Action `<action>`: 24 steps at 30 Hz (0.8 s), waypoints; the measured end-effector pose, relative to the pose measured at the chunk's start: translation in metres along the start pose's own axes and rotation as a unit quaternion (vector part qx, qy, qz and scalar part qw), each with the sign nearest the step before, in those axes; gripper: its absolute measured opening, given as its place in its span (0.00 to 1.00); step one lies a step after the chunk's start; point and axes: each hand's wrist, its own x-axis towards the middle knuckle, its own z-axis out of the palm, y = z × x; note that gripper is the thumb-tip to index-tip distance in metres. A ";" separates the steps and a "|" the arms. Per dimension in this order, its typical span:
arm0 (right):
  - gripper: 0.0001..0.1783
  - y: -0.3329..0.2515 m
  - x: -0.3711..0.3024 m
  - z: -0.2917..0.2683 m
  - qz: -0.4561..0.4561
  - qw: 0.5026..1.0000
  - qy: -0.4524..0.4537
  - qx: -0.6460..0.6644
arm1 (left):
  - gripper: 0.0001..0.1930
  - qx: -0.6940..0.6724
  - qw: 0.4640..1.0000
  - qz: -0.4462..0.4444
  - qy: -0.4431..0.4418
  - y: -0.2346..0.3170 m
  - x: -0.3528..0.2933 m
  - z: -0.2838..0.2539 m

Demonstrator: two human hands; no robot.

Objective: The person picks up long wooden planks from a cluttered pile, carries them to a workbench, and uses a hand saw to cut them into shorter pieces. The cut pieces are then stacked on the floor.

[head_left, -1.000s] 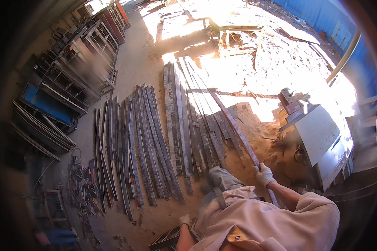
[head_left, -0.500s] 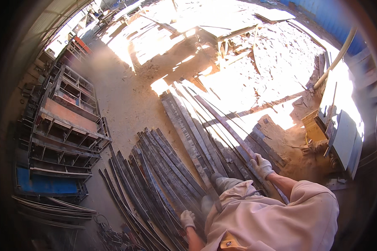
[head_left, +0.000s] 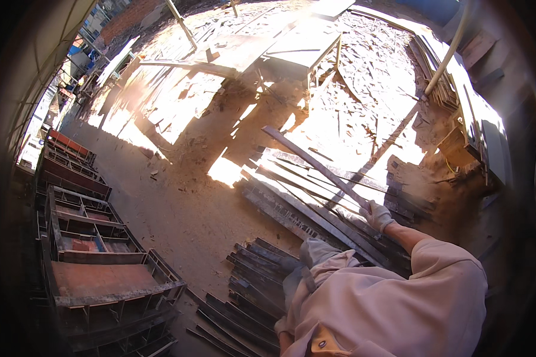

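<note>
My gloved right hand point(head_left: 377, 215) is closed round a long, narrow, brownish strip point(head_left: 315, 159), like a wooden batten. The strip slants away to the far left, its far end over the dusty ground. Beneath it lies a stack of long strips point(head_left: 286, 208), partly sunlit. Close against my body, only a bit of my gloved left hand point(head_left: 283, 325) shows; its fingers are hidden. Near that hand is another pile of dark strips point(head_left: 253, 282), running under my legs.
Open-framed panels point(head_left: 101, 276) with cross ribs stand in a row at left. A sunlit table point(head_left: 304, 44) stands ahead, with scattered scraps point(head_left: 363, 65) beside it. At right are a slanting pole point(head_left: 449, 56) and a yellowish wooden box point(head_left: 458, 149).
The view has turned, so the ribbed panels and strip piles sit differently. The held strip is angled further left. My left hand has come from the dark strips to beside my body.
</note>
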 end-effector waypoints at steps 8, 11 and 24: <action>0.26 -0.182 0.077 0.055 0.116 0.993 0.006 0.019 | 0.22 -0.032 0.868 0.486 0.095 0.644 0.031 -0.096; 0.25 -0.228 0.143 0.094 0.168 0.984 0.015 0.056 | 0.23 -0.031 0.846 0.531 0.031 0.756 0.046 -0.050; 0.29 -0.329 0.386 0.043 0.292 0.943 0.147 -0.058 | 0.15 0.284 0.840 0.444 -0.133 0.993 0.196 0.122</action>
